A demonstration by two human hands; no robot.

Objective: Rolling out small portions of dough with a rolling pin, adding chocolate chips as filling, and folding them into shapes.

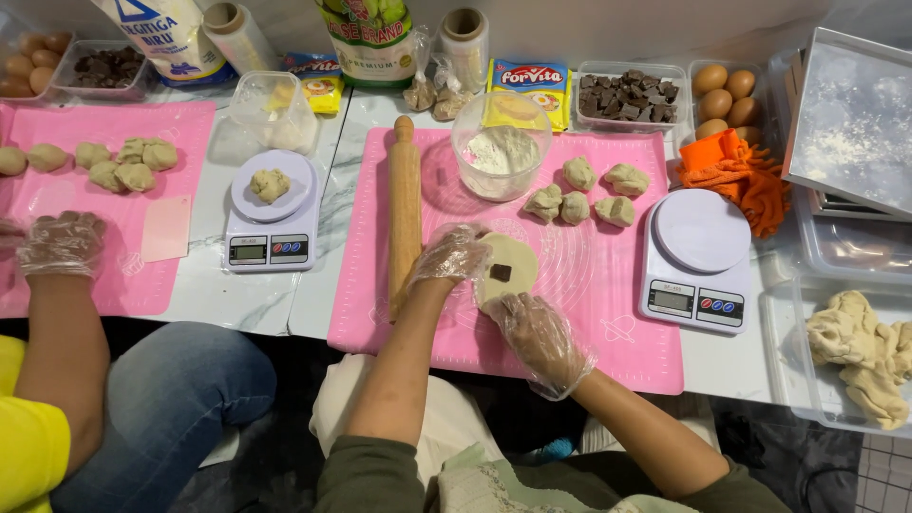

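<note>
A flattened disc of pale dough point(513, 261) lies on the pink silicone mat point(608, 323) in front of me, with a dark square of chocolate point(501, 273) on its middle. My left hand point(453, 255), in a clear plastic glove, rests on the disc's left edge. My right hand point(540, 334), also gloved, touches the disc's lower edge. Several small dough pieces point(591, 193) sit further back on the mat. A wooden rolling pin point(404, 209) lies along the mat's left side, next to my left hand.
A clear bowl of flour point(501, 147), a tub of chocolate chunks point(629, 96), eggs point(722, 95), an orange cloth point(736, 171) and a white scale point(693, 261) surround the mat. A container of dough point(860, 351) stands at right. A co-worker's gloved hand point(62, 244) rests on another pink mat beside a second scale point(271, 214).
</note>
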